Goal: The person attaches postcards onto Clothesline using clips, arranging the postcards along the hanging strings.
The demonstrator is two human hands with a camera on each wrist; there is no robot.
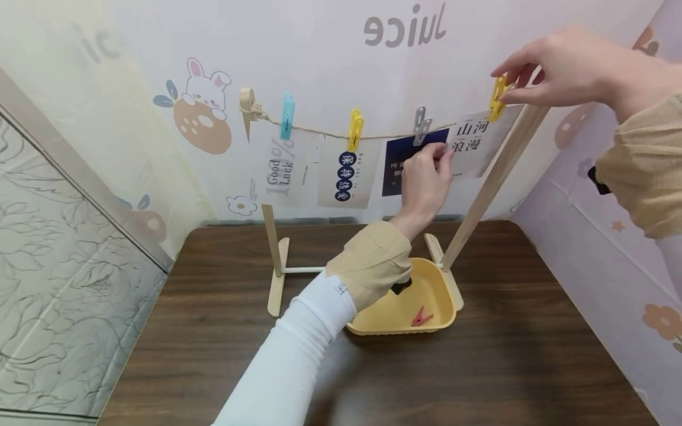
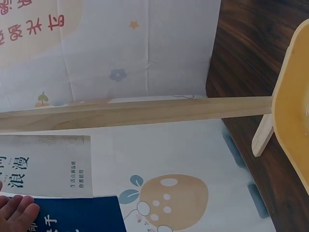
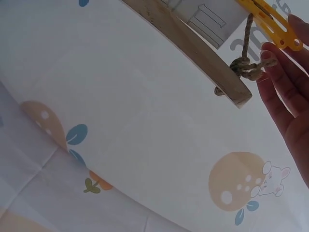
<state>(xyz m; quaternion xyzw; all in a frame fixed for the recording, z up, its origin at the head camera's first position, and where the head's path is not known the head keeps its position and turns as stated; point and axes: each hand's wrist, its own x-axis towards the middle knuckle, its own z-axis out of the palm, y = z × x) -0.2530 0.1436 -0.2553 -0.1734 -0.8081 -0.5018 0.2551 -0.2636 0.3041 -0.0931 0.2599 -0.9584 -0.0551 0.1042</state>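
My right hand (image 1: 570,71) pinches a yellow clothespin (image 1: 498,99) between thumb and fingers, at the top of a white card (image 1: 471,160) with dark Chinese characters. This card hangs at the right end of a twine line (image 1: 314,130). The left hand (image 1: 426,180) pinches the card's left edge, its fingers overlapping a navy card (image 1: 393,171) under a grey clothespin (image 1: 421,125). In the right wrist view the yellow clothespin (image 3: 273,21) shows close to the twine knot (image 3: 246,68). Left fingertips (image 2: 29,211) appear at the lower left of the left wrist view.
A "Good Luck" card (image 1: 285,171) hangs by a blue clothespin (image 1: 287,117), and a cream card (image 1: 367,177) by another yellow clothespin (image 1: 355,130). The wooden stand's right post (image 1: 495,177) leans close by. Below, a yellow basin (image 1: 447,296) holds a red clothespin (image 1: 422,318) on the brown table (image 1: 506,355).
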